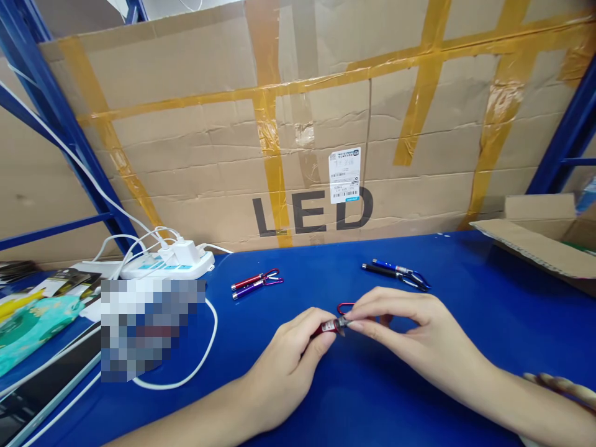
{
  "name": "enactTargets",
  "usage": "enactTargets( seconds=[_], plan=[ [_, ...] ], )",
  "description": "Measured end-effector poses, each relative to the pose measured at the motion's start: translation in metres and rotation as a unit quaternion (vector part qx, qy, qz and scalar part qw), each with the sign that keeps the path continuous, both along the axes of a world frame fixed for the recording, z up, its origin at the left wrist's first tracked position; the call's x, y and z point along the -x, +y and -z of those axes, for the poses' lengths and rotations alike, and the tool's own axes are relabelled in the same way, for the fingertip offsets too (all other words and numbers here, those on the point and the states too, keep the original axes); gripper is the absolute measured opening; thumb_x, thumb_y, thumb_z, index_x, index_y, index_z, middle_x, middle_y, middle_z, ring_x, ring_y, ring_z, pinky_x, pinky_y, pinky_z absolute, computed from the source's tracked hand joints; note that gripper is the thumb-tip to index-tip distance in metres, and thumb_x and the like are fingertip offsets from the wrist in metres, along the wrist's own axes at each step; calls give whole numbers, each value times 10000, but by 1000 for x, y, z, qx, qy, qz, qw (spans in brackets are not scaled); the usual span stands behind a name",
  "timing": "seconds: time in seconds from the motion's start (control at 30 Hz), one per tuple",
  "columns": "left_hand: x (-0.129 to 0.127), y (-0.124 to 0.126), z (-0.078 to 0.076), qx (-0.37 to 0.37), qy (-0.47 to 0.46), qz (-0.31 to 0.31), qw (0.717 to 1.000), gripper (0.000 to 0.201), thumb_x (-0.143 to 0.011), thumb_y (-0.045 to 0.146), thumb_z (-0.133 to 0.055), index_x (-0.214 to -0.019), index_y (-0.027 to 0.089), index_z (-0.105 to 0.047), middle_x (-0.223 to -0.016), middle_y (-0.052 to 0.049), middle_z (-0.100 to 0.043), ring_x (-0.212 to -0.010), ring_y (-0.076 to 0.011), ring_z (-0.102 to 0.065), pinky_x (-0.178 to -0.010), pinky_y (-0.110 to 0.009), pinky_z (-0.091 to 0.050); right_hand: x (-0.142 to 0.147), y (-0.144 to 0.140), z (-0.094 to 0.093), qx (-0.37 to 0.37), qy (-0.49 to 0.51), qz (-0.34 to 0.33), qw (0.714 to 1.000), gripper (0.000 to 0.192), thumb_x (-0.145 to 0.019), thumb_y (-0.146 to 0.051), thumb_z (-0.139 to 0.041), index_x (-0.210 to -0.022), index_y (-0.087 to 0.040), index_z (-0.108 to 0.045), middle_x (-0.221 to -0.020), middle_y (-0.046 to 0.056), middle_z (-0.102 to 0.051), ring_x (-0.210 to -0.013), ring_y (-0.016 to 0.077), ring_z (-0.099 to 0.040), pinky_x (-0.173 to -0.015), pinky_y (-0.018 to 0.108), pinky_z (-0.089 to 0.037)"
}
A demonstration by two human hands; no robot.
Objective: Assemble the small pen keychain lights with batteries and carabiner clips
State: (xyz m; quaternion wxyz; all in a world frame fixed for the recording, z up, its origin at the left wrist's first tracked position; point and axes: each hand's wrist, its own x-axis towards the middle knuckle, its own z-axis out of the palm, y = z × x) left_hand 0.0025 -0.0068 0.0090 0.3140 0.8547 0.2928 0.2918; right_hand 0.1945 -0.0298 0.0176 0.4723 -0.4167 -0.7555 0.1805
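Observation:
My left hand (288, 357) pinches the body of a small red keychain penlight (331, 325) low over the blue table (354, 397). My right hand (405, 329) grips the same penlight at its metal end, next to its red carabiner clip (344, 306). Both hands meet at the middle of the table. A red penlight (254, 279) and a purple penlight (257, 287) lie side by side to the back left. A blue penlight (392, 266) and a black penlight (388, 272) lie to the back right.
A taped cardboard sheet (316, 124) marked LED stands along the back. A white power strip (172, 264) with chargers and a looping white cable (205, 354) sit at left beside packets. An open cardboard box (544, 245) stands at right. Blue rack posts (60, 124) flank the table.

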Motion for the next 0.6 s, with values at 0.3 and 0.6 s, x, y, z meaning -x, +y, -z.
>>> enactTargets(
  seconds=[0.3,0.6],
  plan=[
    [-1,-1,0,-8,-3,3,1000,195,-911,207,-410,-938,202,-602,-832,-1,-620,-680,-118,-523,-666,-200,-401,0,5,0,107,21,0,994,172,-720,-386,-658,-674,-230,-714,-722,15,-694,-724,184,-636,-585,254,-491],
    [0,-2,1,-8,-2,-7,1000,207,-915,243,-400,-922,191,-600,-767,-6,-607,-642,-119,-518,-634,-205,-409,-1,7,6,126,46,-20,991,189,-731,-386,-642,-710,-212,-712,-727,28,-679,-700,174,-620,-595,256,-492]
  ],
)
